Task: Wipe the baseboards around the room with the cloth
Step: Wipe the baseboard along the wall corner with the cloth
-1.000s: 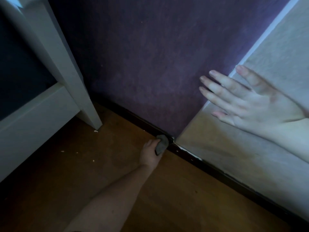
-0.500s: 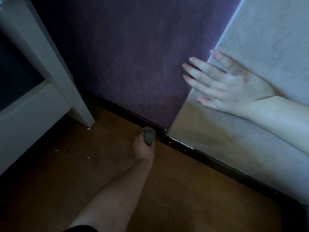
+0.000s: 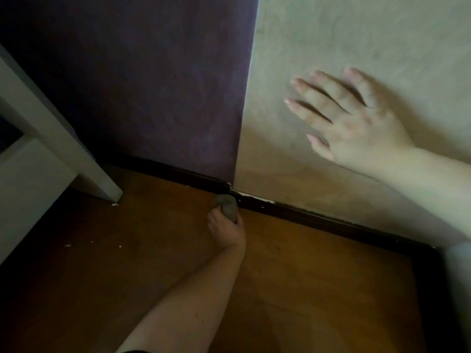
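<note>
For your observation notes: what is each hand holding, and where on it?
The left hand grips the bunched cloth by its lower end. The right hand holds nothing; it rests flat on the wall.

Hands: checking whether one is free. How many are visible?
2: the left hand holds the cloth at the baseboard; the right hand lies flat on the beige wall.

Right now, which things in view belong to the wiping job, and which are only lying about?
Belong to the job:
- cloth, bunched in the left hand, at the baseboard
- dark baseboard
- right hand, flat on the beige wall

Only lying about:
- white furniture leg
- pale crumbs on the wooden floor
- purple wall
</note>
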The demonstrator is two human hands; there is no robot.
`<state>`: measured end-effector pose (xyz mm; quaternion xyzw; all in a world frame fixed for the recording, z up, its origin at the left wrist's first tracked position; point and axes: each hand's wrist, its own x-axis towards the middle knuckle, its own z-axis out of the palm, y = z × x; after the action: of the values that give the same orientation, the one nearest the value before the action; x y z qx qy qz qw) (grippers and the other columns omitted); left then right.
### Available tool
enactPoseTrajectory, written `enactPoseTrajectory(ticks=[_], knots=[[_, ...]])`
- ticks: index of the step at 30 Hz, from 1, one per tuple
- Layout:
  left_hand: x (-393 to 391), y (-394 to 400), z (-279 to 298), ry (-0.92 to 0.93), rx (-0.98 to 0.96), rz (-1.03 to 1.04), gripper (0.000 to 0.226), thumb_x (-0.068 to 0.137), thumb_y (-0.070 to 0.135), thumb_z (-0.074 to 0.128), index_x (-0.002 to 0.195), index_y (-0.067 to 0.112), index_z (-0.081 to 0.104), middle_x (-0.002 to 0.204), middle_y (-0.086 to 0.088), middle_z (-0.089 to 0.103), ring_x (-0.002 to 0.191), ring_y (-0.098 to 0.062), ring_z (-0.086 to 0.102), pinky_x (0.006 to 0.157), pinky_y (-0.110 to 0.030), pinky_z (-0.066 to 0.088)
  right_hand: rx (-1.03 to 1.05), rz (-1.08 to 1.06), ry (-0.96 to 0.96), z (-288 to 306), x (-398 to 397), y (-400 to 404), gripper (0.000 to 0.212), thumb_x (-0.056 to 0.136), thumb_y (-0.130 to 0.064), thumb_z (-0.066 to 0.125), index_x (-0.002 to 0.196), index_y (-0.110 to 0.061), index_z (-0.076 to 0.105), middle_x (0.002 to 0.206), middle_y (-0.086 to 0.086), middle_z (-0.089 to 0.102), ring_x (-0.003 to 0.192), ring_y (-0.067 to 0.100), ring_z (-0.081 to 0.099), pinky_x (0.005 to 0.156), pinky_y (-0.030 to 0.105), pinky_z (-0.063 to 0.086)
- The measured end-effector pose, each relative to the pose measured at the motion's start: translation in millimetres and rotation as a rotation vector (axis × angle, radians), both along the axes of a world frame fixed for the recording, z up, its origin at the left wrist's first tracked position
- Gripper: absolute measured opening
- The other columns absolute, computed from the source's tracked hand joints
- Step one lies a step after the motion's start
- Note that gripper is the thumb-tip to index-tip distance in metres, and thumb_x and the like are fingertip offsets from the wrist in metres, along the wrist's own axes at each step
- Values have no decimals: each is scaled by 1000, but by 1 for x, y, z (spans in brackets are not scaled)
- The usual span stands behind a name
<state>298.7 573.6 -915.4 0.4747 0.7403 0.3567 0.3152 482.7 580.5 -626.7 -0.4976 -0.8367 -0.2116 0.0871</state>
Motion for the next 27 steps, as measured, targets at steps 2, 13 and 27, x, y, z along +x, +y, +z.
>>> enactPoseTrajectory(ticks=[2, 13, 27], knots=[[3, -7, 1, 6, 8, -71, 45, 79, 12, 78, 116, -2, 57, 117, -24, 55, 111, -41, 53, 97, -43, 39, 26, -61, 45, -9, 24, -21, 64, 94, -5, 61, 152, -9, 35, 159, 16, 32, 149, 35, 23, 119, 58, 13], [22, -9, 13, -6, 2, -146, 44, 79, 10, 77, 119, 0, 60, 118, -23, 57, 113, -40, 53, 99, -42, 39, 275, -403, -158, -8, 72, -76, 63, 103, -40, 37, 160, -23, 17, 168, 3, 8, 154, 23, 6, 123, 53, -1], [37, -9, 17, -12, -80, -204, 45, 81, 13, 76, 121, 3, 59, 123, -20, 55, 115, -40, 53, 98, -44, 42, 257, -515, -195, -22, 86, -68, 77, 101, -53, 49, 160, -28, 6, 165, 3, -17, 151, 25, -20, 117, 54, -20]])
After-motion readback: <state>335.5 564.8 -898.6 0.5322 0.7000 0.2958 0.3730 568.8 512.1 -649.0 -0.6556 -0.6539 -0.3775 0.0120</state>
